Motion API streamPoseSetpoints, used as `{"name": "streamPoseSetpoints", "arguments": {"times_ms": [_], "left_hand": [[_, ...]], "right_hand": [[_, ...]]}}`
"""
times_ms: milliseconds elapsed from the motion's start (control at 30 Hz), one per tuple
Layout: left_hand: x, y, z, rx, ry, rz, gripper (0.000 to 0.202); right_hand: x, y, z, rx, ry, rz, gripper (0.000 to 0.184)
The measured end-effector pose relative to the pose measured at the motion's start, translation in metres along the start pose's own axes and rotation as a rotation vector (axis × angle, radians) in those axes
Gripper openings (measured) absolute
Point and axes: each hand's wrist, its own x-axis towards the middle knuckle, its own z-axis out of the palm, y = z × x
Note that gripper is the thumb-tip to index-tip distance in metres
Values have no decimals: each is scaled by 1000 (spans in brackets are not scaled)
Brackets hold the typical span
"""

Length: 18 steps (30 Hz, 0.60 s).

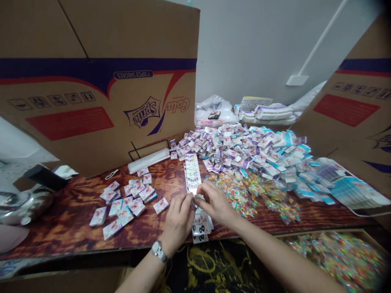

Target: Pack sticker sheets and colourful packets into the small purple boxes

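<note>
My left hand (179, 215), with a watch (159, 251) on its wrist, meets my right hand (219, 203) at the front middle of the table. Both hands are closed, fingertips pinching a small white paper piece (198, 197) that looks folded; the fingers hide most of it. Beneath them lie sheets with black printed shapes (200, 230). Just beyond my fingers stretches a stack of sticker sheets (192, 173) with rows of coloured round pictures. To the right are small clear bags of colourful candy-like bits (235, 191). Several small printed boxes (131, 203) lie left of my left hand.
A large heap of small white, purple and blue boxes (244, 146) covers the back right. Tall cartons stand at the left (100, 97) and right (351, 89). Flat box blanks (360, 191) lie far right, above a carton of candy-like bags (339, 260).
</note>
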Motion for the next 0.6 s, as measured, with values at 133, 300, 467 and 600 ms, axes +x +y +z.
{"name": "streamPoseSetpoints", "arguments": {"times_ms": [133, 300, 467, 600], "left_hand": [[1, 2, -2, -146, -38, -103, 47], [3, 4, -3, -245, -62, -165, 42], [6, 6, -4, -282, -42, -178, 38], [7, 6, -3, -271, -1, -167, 36]], "right_hand": [[-6, 3, 7, 55, 125, -117, 6], [-5, 5, 4, 98, 45, -158, 9], [-6, 4, -9, 126, 18, -184, 13], [-12, 5, -9, 23, 13, -222, 13]]}}
